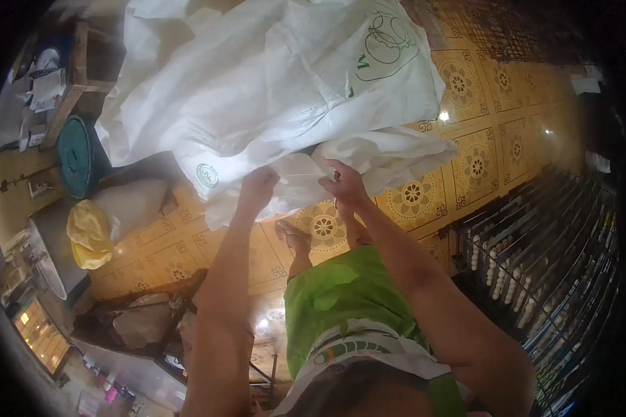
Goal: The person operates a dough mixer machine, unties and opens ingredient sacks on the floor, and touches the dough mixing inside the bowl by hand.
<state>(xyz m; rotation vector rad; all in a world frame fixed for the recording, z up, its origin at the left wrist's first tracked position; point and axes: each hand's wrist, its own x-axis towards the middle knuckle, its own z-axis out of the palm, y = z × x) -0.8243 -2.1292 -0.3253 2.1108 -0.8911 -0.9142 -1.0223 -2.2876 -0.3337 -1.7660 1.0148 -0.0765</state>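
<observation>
A large white woven sack (257, 76) with green print lies spread out in front of me. Nearer to me is a crumpled white sack (389, 156), or a loose fold of the same sheet; I cannot tell which. My left hand (259, 189) is closed in a pinch at its near edge. My right hand (346, 185) is likewise pinched, a short way to the right. Between the two hands a thin pale strand (300, 174) runs, taut and nearly level. The fingertips are small in view, and part of their grip is hidden.
Patterned yellow floor tiles (476, 163) lie under and around the sacks. To the right stands a rack (535, 257) with rows of egg-like white things. On the left are a green round lid or tub (78, 156), a yellow bag (89, 235) and a wooden shelf (80, 62).
</observation>
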